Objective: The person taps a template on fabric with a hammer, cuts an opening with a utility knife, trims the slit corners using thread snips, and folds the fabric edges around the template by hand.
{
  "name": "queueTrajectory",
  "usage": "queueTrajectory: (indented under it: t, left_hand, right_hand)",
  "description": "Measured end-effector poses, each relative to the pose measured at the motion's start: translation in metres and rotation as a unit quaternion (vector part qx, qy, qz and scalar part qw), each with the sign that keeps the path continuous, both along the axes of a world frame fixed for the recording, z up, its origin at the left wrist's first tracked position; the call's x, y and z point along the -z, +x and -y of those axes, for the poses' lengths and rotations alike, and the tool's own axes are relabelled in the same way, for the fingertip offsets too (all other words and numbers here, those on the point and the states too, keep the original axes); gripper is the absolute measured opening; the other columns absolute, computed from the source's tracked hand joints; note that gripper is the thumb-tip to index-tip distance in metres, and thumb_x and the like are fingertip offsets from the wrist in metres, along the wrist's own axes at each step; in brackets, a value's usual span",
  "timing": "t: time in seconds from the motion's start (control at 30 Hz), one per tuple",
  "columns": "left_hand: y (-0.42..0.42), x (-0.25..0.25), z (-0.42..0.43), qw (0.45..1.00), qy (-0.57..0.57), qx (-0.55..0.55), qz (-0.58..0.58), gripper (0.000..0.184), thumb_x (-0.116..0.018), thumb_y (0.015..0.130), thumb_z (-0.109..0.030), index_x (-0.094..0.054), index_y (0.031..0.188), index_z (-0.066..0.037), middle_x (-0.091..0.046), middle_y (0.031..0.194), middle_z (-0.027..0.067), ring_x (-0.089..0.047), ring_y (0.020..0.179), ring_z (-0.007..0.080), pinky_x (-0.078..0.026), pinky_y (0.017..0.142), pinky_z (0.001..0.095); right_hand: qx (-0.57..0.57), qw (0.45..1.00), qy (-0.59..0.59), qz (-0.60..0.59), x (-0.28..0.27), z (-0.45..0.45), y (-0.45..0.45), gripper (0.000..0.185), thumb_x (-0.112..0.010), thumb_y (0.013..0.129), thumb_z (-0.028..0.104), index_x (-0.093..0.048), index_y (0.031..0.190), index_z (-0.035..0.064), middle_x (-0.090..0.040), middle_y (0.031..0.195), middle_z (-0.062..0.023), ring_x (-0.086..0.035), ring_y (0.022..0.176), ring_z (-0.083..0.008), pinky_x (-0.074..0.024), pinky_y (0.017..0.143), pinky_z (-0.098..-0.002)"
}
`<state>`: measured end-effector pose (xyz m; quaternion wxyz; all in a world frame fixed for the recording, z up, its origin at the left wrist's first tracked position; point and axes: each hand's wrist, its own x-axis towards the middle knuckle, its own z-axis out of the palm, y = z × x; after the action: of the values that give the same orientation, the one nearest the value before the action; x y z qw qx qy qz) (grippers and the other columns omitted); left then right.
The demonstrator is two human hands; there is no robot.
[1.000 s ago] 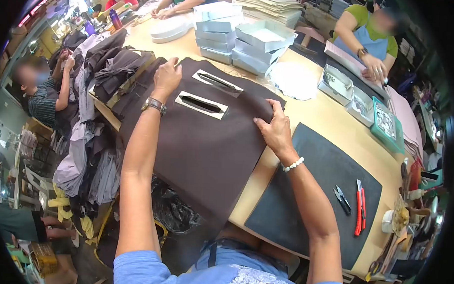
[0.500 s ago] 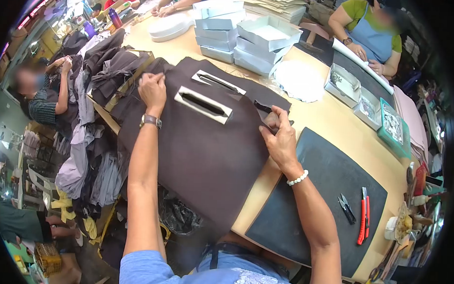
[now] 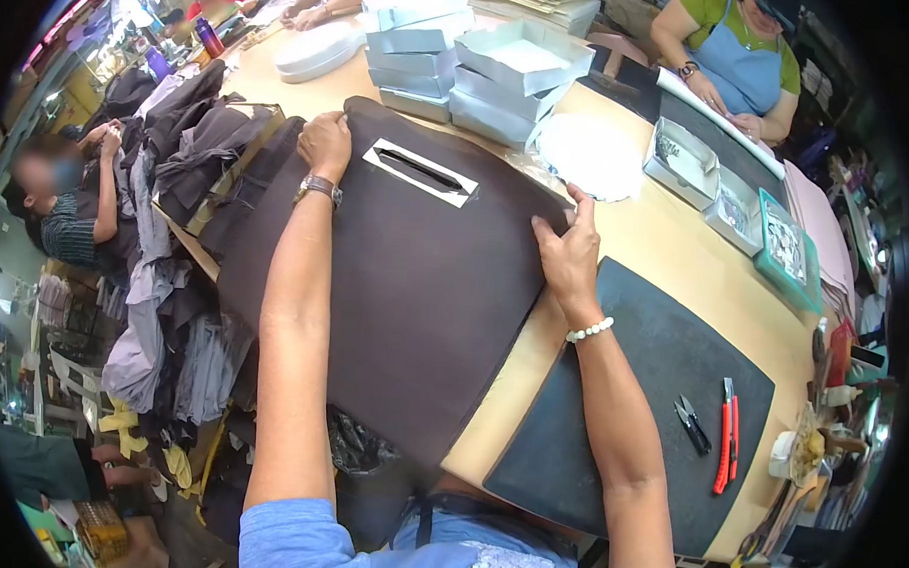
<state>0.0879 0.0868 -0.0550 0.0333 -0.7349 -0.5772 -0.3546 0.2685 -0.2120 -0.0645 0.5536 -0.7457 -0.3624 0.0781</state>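
Observation:
A large dark brown fabric panel (image 3: 414,303) is spread before me and hangs over the table's near edge. Near its top is a long slit in a pale rectangular frame (image 3: 420,173). My left hand (image 3: 324,147) is closed on the panel's upper left edge, knuckles up. At the upper right corner, my right hand (image 3: 573,253) holds the panel's edge between thumb and fingers. Whatever lies beneath the panel is hidden.
A black cutting mat (image 3: 640,411) bears thread snips (image 3: 692,425) and a red cutter (image 3: 727,437). Stacked boxes (image 3: 522,61) stand behind the panel. Dark garments (image 3: 193,165) are heaped at left. A co-worker (image 3: 727,63) works across the table; others are at left and back.
Both hands have moved up and the panel lies straighter. Two framed slits showed before; one shows now. The loose dark fold by my right hand is gone from view.

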Motion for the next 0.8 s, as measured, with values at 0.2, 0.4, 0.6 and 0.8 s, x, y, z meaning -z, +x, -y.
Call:
queueTrajectory:
  t: [0.2,0.4,0.6,0.8]
  left_hand:
    - [0.007,-0.002,0.001,0.999,-0.026,-0.001,-0.022,0.032,-0.061,0.084,-0.031,-0.065,0.109,-0.013,-0.067,0.095,0.0168,-0.064,0.089,0.0357,-0.05,0.078,0.0439]
    - [0.031,0.001,0.064,0.984,-0.008,0.171,-0.048,0.072,-0.059,0.081,-0.053,-0.046,0.13,-0.002,-0.054,0.119,0.0204,-0.047,0.115,0.0339,-0.039,0.093,0.0484]
    - [0.049,0.028,0.115,0.971,-0.113,0.191,-0.093,0.089,-0.051,0.075,-0.072,-0.048,0.132,-0.003,-0.032,0.145,0.022,-0.016,0.138,0.0398,-0.005,0.109,0.0592]
    - [0.05,0.031,0.115,0.972,-0.125,0.184,-0.071,0.091,-0.053,0.072,-0.073,-0.049,0.132,-0.005,-0.031,0.145,0.0206,-0.015,0.139,0.0386,-0.004,0.11,0.059]
  right_hand:
    - [0.018,1.0,-0.005,-0.006,-0.004,-0.002,-0.002,0.059,-0.067,0.076,0.009,-0.04,0.128,0.0006,-0.062,0.068,-0.0077,-0.061,0.062,-0.0229,-0.0466,0.063,-0.0351]
    - [0.004,1.0,-0.025,-0.008,-0.004,-0.003,0.0,0.061,-0.068,0.075,0.01,-0.04,0.128,0.0002,-0.062,0.072,-0.0077,-0.061,0.064,-0.0215,-0.0469,0.064,-0.0351]
    - [-0.104,0.991,-0.033,0.082,-0.003,0.009,0.014,0.066,-0.06,0.075,0.008,-0.033,0.135,-0.0021,-0.062,0.089,-0.015,-0.061,0.082,-0.0285,-0.0466,0.077,-0.0367]
    - [-0.119,0.957,-0.196,0.175,-0.001,0.016,0.025,0.065,-0.048,0.073,-0.004,-0.036,0.136,0.0028,-0.062,0.108,-0.023,-0.06,0.101,-0.0362,-0.0451,0.089,-0.0387]
